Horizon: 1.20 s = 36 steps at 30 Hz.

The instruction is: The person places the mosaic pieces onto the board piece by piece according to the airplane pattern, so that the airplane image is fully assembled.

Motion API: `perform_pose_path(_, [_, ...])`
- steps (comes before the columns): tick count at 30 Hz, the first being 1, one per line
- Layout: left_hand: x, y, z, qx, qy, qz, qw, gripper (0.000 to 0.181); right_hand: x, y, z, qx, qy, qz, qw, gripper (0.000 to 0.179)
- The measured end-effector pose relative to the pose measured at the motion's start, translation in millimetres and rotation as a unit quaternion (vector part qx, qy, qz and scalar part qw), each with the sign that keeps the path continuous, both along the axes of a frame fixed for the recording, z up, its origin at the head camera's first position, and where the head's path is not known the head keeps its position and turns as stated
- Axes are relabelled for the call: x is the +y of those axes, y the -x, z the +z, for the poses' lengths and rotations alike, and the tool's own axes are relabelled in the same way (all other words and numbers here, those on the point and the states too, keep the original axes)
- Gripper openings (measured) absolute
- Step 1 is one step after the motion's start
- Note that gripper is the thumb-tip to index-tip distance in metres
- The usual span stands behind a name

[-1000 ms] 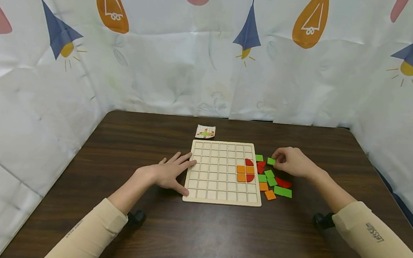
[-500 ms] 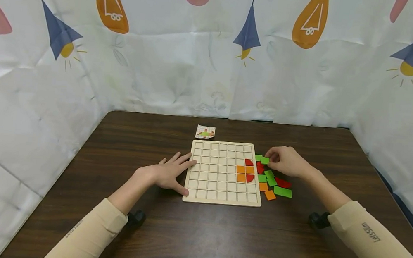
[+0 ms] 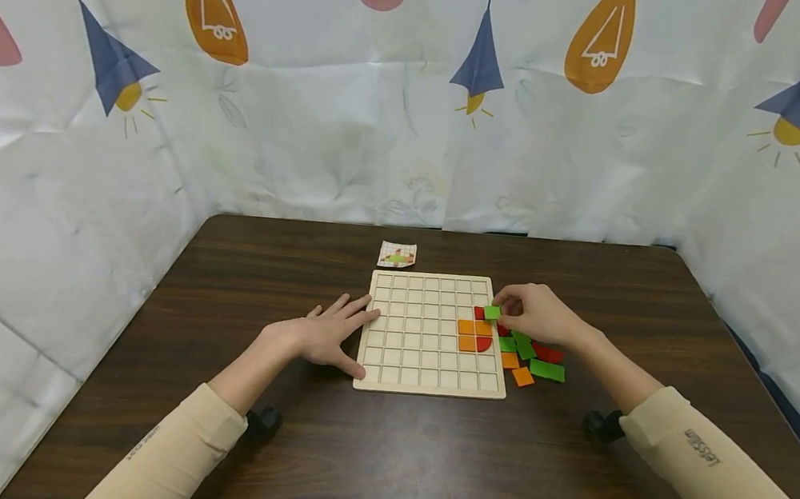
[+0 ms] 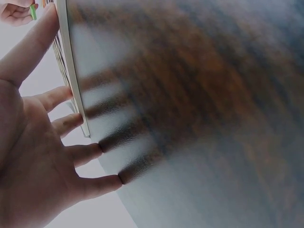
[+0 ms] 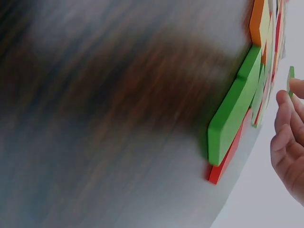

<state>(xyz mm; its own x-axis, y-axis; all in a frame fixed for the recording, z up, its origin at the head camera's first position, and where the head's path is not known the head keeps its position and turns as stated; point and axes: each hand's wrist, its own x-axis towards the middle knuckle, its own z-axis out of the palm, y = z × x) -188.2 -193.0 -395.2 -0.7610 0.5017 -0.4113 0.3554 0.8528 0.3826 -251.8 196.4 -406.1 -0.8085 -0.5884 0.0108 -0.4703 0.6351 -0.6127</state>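
Note:
My right hand [image 3: 542, 311] pinches a small green square tile [image 3: 492, 312] over the right edge of a pale wooden grid board [image 3: 417, 372]. In the right wrist view that green tile [image 5: 290, 78] shows between thumb and finger, above the loose pieces. My left hand [image 3: 325, 335] lies with spread fingers across the board's left edge; in the left wrist view its fingertips [image 4: 64, 92] touch the board and the table beside it. Orange squares [image 3: 466, 335] and red quarter-round pieces [image 3: 483, 343] sit in the grid at the right; the held tile partly covers the upper red one.
Loose green [image 3: 547, 370], orange [image 3: 523, 377] and red pieces [image 3: 547, 353] lie on the dark table [image 3: 284, 246] right of the board, some overlapping. A small picture card [image 3: 397, 255] with a coloured pattern lies behind the board. A printed white curtain [image 3: 351, 156] encloses the table.
My right hand has moved left with the green tile, from above the loose pieces to over the board's right edge. The left hand has stayed in place on the board.

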Motion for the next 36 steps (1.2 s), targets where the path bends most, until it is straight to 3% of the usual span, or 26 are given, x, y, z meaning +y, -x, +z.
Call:
perform_pose_path(24, [0.8,2.1,-0.9,0.001,-0.001,-0.003,1.0,0.105,-43.3,-0.7,-1.5,0.01,0.004,0.078,0.9969,0.019])
perform_pose_path(36, [-0.2,0.2,-1.5,0.002,0.005,-0.002,1.0,0.105,-61.4,-4.1,0.1,-0.005,-0.015,0.078,0.9968,0.016])
